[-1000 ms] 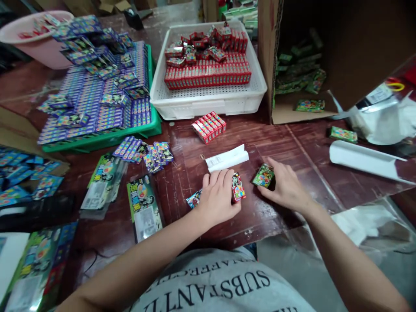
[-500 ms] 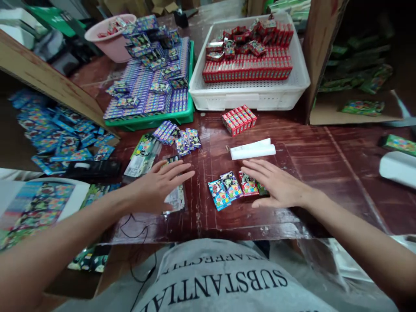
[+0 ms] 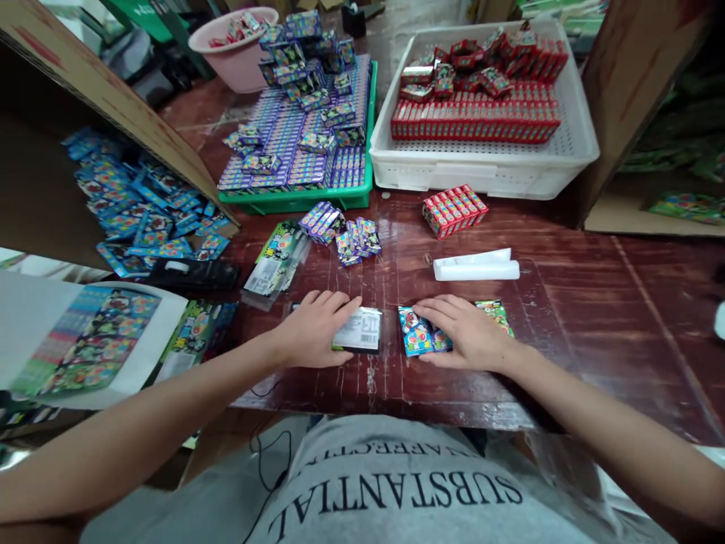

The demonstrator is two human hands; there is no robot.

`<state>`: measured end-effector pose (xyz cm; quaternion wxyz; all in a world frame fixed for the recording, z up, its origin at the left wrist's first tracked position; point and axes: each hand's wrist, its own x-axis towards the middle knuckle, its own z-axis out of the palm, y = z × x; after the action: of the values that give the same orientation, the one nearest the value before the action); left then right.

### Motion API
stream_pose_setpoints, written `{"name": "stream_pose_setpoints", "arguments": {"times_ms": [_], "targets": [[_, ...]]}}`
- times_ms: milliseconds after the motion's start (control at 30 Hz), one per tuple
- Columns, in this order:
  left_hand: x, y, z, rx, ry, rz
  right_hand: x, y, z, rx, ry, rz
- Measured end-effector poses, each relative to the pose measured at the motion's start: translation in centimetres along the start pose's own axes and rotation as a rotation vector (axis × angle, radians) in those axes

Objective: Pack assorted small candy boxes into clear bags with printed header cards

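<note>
One table bears one white basket and one green tray. The left hand, half-spread, lies on one printed pouch; the right hand, thumb apart, partly covers at least three packets. Whether either grips, I cannot tell. The table's near edge runs close; bare wood stretches rightward, with a narrow strip between pouch and packets.

Just below the frame's centre, the person's left hand lies over a printed packet, and the right hand covers part of a row of small boxes. A green tray holds purple boxes at upper left; a white basket holds red boxes at upper right.
</note>
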<state>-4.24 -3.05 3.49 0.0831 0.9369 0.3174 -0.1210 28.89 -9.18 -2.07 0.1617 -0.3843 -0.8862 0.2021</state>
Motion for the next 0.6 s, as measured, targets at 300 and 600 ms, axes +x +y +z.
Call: {"name": "stream_pose_setpoints", "arguments": {"times_ms": [300,600], "targets": [[0.7,2.1,2.2,-0.229,0.111,0.069,0.7,0.3,-0.7,0.142,-0.060,-0.063],[1.1,3.2,3.1,-0.279,0.203,0.015,0.5,0.1,0.1,0.044,-0.001,0.034]]}}
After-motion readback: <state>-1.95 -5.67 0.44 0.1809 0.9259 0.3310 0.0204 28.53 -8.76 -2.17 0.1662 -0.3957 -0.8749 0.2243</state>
